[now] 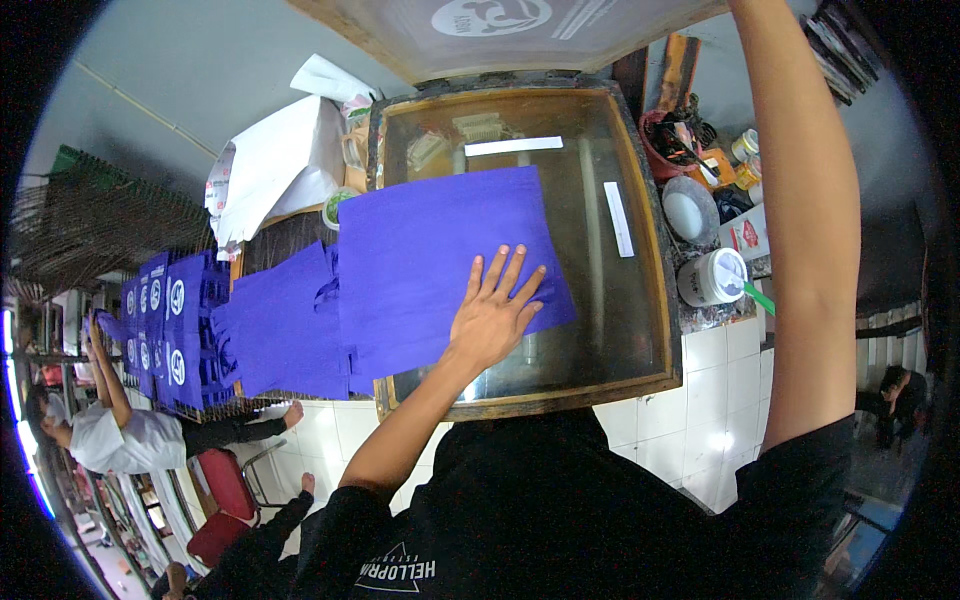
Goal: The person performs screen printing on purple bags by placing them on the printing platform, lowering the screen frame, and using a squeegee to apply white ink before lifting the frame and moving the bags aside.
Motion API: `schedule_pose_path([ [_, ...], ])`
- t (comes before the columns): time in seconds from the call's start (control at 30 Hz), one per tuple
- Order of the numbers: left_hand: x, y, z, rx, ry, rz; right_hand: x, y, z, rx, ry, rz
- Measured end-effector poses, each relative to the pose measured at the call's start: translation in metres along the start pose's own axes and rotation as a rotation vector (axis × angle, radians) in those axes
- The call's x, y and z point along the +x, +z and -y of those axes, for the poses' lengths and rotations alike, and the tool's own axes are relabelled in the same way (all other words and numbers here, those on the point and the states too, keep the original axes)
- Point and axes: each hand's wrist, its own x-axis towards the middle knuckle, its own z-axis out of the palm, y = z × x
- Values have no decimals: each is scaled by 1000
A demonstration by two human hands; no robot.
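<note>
My left hand (495,315) lies flat with fingers spread on a plain purple fabric piece (430,240). This piece rests on a glass-topped board with a wooden rim (650,290), overhanging its left side. More purple fabric pieces (285,320), some with strap-like ends, lie in a pile just left of it. Above the board's far edge, a printing screen (590,45) with a pale round design is tilted up. My right forearm (815,200) reaches up to the screen's right corner; the hand itself is cut off by the upper edge.
Two white strips (515,146) mark the glass. On the right stand a white tub (712,278) with a green-handled tool, a bowl (690,210) and small jars. White paper (290,160) lies back left. Printed purple pieces hang by a co-worker (140,440) near red chairs (225,485).
</note>
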Motion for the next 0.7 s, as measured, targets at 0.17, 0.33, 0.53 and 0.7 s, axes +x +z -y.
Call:
schedule_pose_path([
  [0.17, 32, 10, -13, -25, 85, -24, -1, 1, -7, -33, 22, -13],
  [0.33, 65, 24, -37, -60, 123, -46, -6, 1, -5, -8, 27, -19],
  [0.53, 81, 18, -43, -233, 43, -24, -16, -7, -3, -43, 55, 47],
  [0.7, 159, 23, -10, -222, -51, -113, -18, -12, 8, -11, 62, 95],
])
